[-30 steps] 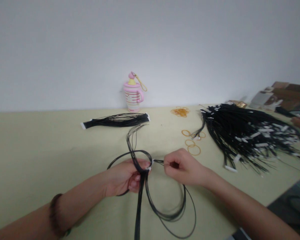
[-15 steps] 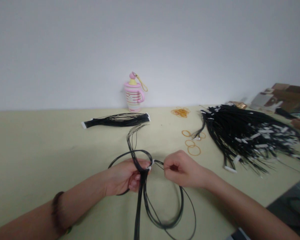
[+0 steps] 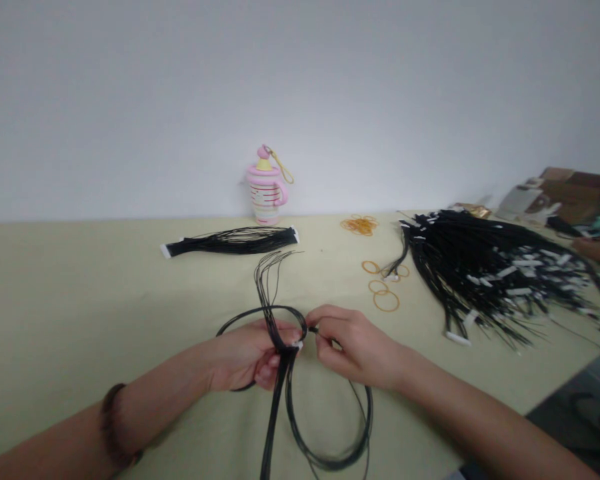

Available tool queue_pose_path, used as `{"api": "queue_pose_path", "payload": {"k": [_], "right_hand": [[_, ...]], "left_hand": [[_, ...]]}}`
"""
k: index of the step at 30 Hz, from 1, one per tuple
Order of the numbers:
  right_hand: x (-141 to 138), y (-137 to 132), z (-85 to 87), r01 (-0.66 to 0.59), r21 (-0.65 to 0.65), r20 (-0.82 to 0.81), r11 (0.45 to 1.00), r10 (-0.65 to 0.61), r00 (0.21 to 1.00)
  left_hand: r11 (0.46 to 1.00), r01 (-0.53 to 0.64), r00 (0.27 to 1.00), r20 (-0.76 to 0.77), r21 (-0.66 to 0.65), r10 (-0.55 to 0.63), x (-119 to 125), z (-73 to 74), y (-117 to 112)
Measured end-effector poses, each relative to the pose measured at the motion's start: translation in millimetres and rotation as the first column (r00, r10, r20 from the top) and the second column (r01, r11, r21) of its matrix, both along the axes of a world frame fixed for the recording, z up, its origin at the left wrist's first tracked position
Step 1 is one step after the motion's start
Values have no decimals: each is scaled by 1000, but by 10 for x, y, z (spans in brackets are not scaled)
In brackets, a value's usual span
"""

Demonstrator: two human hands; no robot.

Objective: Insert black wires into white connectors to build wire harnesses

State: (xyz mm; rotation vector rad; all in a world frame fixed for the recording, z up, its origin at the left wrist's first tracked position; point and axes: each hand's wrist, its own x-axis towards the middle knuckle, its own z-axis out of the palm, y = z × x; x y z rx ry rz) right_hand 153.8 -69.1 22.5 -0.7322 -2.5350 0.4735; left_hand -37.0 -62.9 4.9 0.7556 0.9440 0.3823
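Above the pale yellow-green tabletop (image 3: 80, 300), the looped bundle of thin black wires (image 3: 276, 407) spans both hands. The right hand (image 3: 353, 343), seemingly closed on its wires, has moved nearer the left hand (image 3: 255, 353), shortening the stretch between; the left pinches the bundle at a small white plastic connector (image 3: 297, 345).

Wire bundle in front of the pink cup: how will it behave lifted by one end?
The wire bundle is likely floppy: its thin strands bow apart mid-length. The far end would probably droop, since strands alone seem to join its white end pieces. Rolling seems unlikely; it lies flat.
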Motion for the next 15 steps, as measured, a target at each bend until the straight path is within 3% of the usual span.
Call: {"api": "queue_pose_path", "payload": {"k": [15], "right_hand": [[-38,1,-71,5,-12,-67,1000,-6,998]], "left_hand": [[1000,0,1000,7,12,0,3,24,-13]]}}
